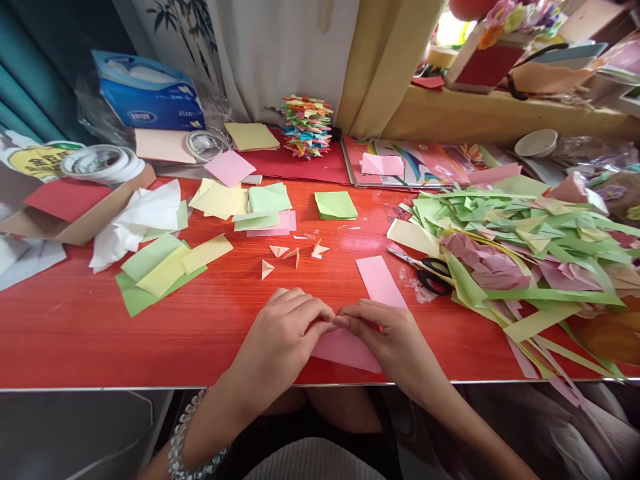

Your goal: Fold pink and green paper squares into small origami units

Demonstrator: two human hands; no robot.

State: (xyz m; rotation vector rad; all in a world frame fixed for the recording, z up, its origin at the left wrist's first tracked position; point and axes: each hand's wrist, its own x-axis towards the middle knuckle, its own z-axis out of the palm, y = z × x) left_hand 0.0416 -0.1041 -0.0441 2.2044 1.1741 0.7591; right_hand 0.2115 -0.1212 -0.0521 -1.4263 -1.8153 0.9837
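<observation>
My left hand (287, 333) and my right hand (387, 337) meet near the table's front edge, thumbs and forefingers pinched together. Whatever is between the fingertips is too small and covered to make out. Under them lies a pink paper sheet (347, 350), partly hidden by the hands. A second pink paper strip (381, 281) reaches out beyond my right hand. Just past my left hand are several small folded peach paper triangles (267, 269). Scissors (425, 270) with black handles rest to the right, blades pointing left.
Cut green and pink paper scraps (525, 240) heap up on the right. Green and yellow paper slips (167, 267) lie on the left, near a cardboard box (80, 230) with tape rolls. A green paper stack (336, 205) and a colourful folded-paper model (307, 127) are farther back.
</observation>
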